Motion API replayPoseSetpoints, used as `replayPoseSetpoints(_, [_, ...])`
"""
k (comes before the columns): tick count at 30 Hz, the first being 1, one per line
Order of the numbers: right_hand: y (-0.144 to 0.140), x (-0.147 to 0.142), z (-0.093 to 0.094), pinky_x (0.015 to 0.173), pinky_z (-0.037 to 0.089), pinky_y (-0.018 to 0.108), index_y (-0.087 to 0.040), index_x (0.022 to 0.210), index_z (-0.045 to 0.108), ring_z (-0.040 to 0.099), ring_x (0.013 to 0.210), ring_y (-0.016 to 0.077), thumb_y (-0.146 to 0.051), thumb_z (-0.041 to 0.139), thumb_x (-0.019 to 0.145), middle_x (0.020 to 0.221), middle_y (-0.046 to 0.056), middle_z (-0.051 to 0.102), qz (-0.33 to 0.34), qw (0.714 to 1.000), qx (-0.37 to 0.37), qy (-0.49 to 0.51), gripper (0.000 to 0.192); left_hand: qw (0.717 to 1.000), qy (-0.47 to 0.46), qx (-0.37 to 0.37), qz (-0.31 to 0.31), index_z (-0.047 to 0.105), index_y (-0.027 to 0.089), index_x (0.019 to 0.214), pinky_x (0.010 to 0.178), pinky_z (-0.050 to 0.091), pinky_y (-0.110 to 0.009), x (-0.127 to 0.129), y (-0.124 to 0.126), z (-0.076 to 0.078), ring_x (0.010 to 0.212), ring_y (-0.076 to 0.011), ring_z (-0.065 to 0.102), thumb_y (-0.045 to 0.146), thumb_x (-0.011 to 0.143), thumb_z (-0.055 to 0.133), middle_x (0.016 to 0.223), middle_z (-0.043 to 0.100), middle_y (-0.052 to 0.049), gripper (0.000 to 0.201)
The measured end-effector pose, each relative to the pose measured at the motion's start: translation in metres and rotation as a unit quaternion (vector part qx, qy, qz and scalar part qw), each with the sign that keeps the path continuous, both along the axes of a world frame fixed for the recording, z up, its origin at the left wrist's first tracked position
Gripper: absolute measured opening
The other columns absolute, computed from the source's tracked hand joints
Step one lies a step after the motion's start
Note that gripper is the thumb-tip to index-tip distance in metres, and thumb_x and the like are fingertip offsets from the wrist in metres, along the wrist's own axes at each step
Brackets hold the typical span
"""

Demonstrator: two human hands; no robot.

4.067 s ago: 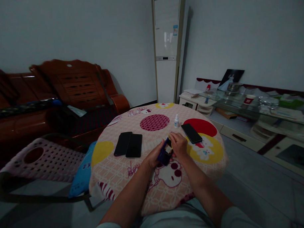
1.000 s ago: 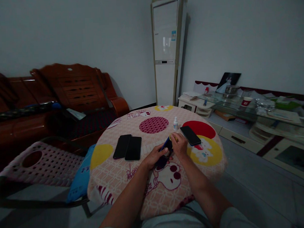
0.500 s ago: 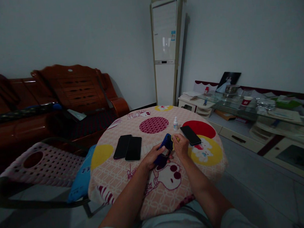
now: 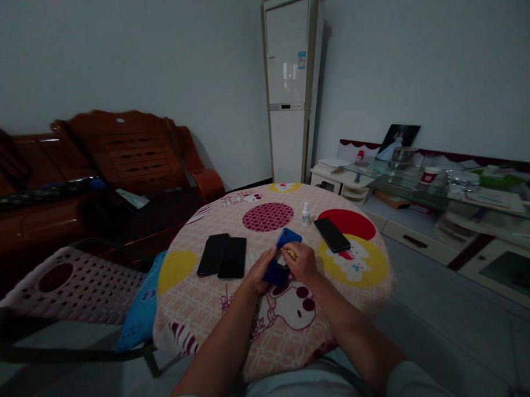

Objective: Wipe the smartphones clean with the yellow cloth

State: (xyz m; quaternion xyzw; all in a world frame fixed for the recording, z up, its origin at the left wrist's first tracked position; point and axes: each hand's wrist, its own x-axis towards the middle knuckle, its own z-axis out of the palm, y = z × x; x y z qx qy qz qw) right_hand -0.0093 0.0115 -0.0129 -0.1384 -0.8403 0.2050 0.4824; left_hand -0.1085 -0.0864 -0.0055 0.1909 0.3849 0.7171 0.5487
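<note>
My left hand (image 4: 258,275) grips a blue phone (image 4: 281,256) by its near end, its blue back turned up, over a round table (image 4: 194,308) with a cartoon-print cloth. My right hand (image 4: 300,262) pinches a small yellow cloth (image 4: 289,253) against the phone's middle. Two black phones (image 4: 223,255) lie side by side to the left of my hands. Another black phone (image 4: 332,234) lies to the right, on a red and yellow patch. A small white bottle (image 4: 306,213) stands beyond my hands.
A pink perforated plastic chair (image 4: 72,283) and a blue cushion (image 4: 141,310) sit left of the table. A wooden sofa (image 4: 116,163) lines the left wall. A tall white air conditioner (image 4: 288,87) stands behind. A cluttered glass-topped low cabinet (image 4: 447,198) runs along the right wall.
The blue phone has been turned so its back faces up and its far end points away. My right hand moved down and left along it with the yellow cloth.
</note>
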Motion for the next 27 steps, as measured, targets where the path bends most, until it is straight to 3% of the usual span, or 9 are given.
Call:
replayPoseSetpoints(8, [0.013,0.002,0.004,0.063,0.042,0.025,-0.018,0.077,0.065,0.060,0.064,0.0154,-0.024,0.052,0.087,0.072,0.004,0.068,-0.127,0.990,-0.058,0.036,0.017,0.994,-0.016,0.033,-0.102,0.060,0.011,0.109,0.056,0.056,-0.034,0.003,-0.001,0.002,0.067,-0.0252,0.068,0.044,0.083,0.063,0.080,0.068,-0.012,0.042])
replayPoseSetpoints(14, [0.015,0.003,0.001,0.064,0.043,0.025,-0.018,0.074,0.066,0.060,0.065,0.0157,-0.024,0.053,0.084,0.071,0.004,0.068,-0.105,0.993,-0.036,0.038,0.016,0.993,-0.046,0.017,-0.112,0.061,0.010,0.110,0.059,0.055,-0.035,-0.001,-0.002,-0.001,0.067,-0.0254,0.068,0.049,0.086,0.057,0.084,0.069,-0.015,0.046])
replayPoseSetpoints(20, [0.016,0.005,0.006,0.057,0.040,0.024,-0.018,0.073,0.066,0.057,0.057,0.0139,-0.027,0.055,0.083,0.065,0.001,0.066,-0.154,0.980,-0.107,0.068,0.018,0.990,-0.078,-0.007,-0.114,0.062,0.008,0.111,0.062,0.056,-0.038,-0.005,-0.002,-0.001,0.070,-0.0264,0.069,0.054,0.088,0.049,0.086,0.069,-0.016,0.052])
replayPoseSetpoints(27, [0.012,0.002,0.005,0.066,0.044,0.026,-0.018,0.076,0.067,0.062,0.067,0.0165,-0.026,0.053,0.084,0.074,0.005,0.070,-0.117,0.989,-0.070,0.049,0.018,0.995,-0.041,0.013,-0.091,0.061,0.010,0.111,0.062,0.056,-0.037,-0.001,-0.001,-0.001,0.070,-0.0250,0.069,0.047,0.086,0.058,0.088,0.069,-0.015,0.045])
